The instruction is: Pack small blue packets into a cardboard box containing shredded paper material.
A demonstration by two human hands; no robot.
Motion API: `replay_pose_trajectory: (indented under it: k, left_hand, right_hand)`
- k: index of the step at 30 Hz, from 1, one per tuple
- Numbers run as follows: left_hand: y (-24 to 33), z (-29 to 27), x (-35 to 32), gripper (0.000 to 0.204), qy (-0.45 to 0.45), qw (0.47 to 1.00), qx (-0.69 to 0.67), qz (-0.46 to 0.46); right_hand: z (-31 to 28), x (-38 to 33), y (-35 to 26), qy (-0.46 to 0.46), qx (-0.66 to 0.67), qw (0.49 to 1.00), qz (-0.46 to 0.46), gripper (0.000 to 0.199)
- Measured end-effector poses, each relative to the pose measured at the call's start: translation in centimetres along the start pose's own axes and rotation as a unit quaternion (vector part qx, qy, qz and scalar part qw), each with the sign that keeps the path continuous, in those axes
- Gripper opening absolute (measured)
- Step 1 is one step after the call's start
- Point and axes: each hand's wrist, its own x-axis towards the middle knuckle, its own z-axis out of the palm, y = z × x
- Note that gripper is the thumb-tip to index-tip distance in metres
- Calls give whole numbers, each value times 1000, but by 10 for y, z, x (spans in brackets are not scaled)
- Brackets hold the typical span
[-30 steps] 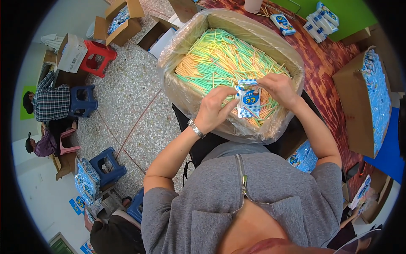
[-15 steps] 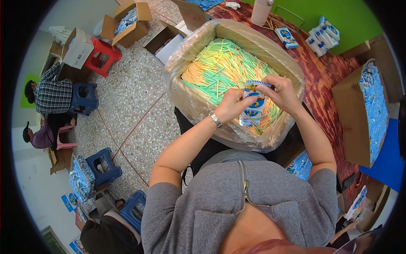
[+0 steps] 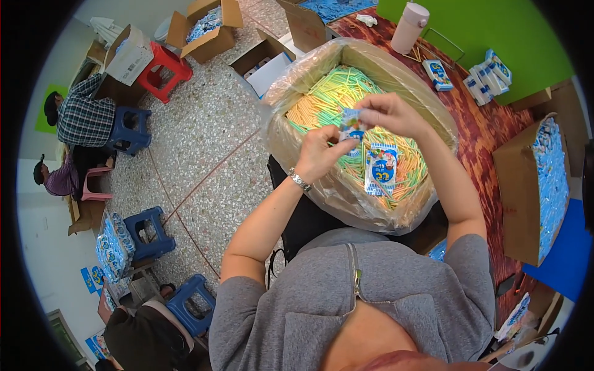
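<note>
My left hand (image 3: 317,151) pinches the lower left edge of a small blue-and-white packet (image 3: 351,128) held above the box. At the packet's upper right side, the closed fingers of my right hand (image 3: 391,115) grip it, slightly smeared by motion. Below my hands a second blue-and-white packet (image 3: 381,169) lies flat on a heap of thin sticks (image 3: 302,114) in pale green, yellow and orange. The heap lies in a carton lined with clear plastic (image 3: 421,83). What the held packet contains is hidden.
Right of the carton, a red patterned tabletop (image 3: 476,139) carries a pink bottle (image 3: 409,28) and several small blue-and-white boxes (image 3: 489,77). A big carton of blue packets (image 3: 518,204) stands at the far right. To the left are a red stool (image 3: 163,73), blue stools (image 3: 148,234) and seated people (image 3: 86,117).
A packet now lies on the sticks below my hands. My hands have moved left, away from it, with a packet between them. The whole view has shifted slightly.
</note>
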Motion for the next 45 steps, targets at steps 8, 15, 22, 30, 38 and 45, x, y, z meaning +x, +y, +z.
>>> replay_pose_trajectory:
  k: [8, 15, 22, 30, 38, 45]
  left_hand:
    - [-6, -20, -6, 20, 182, 979, 11, 90]
    - [-19, -42, -22, 16, 243, 966, -51, 66]
    - [-28, -51, -20, 16, 223, 973, -5, 64]
    - [-32, -55, -11, 14, 218, 968, 109, 56]
    - [-13, -46, 11, 21, 224, 931, 242, 156]
    - [-5, -34, 27, 23, 199, 917, 279, 202]
  right_hand:
    - [-2, 99, 61, 101, -251, 963, 1, 29]
    - [32, 139, 61, 11, -582, 801, 141, 29]
    - [38, 151, 79, -8, -583, 793, 178, 33]
    - [24, 138, 77, -8, -622, 775, 111, 25]
    - [-26, 77, 4, 11, -262, 965, -12, 25]
    - [-38, 40, -21, -67, 87, 988, 109, 23]
